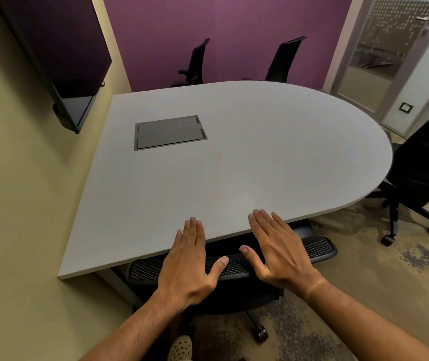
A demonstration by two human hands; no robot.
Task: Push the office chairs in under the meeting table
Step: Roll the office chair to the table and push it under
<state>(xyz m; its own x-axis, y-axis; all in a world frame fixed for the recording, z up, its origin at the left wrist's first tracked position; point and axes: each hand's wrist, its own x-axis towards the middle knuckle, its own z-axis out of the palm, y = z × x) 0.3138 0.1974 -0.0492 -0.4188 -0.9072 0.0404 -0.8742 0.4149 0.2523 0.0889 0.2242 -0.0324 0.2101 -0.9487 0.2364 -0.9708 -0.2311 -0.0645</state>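
Note:
A grey meeting table (247, 157) with a rounded right end fills the middle of the view. Directly below me a black mesh-backed office chair (317, 250) sits with its seat under the table's near edge. My left hand (190, 267) and my right hand (278, 252) hover flat and open over the top of its backrest, fingers spread and reaching over the table edge, gripping nothing. Two black chairs (195, 63) (283, 59) stand at the far side against the purple wall. Another black chair (421, 162) stands off the table's rounded right end, out from it.
A dark screen (59, 63) hangs on the left wall close to the table. A grey cable hatch (169, 132) is set into the tabletop. A glass door (380, 56) is at the back right. Patterned carpet (364, 295) lies to my right. A foot (180, 349) shows below.

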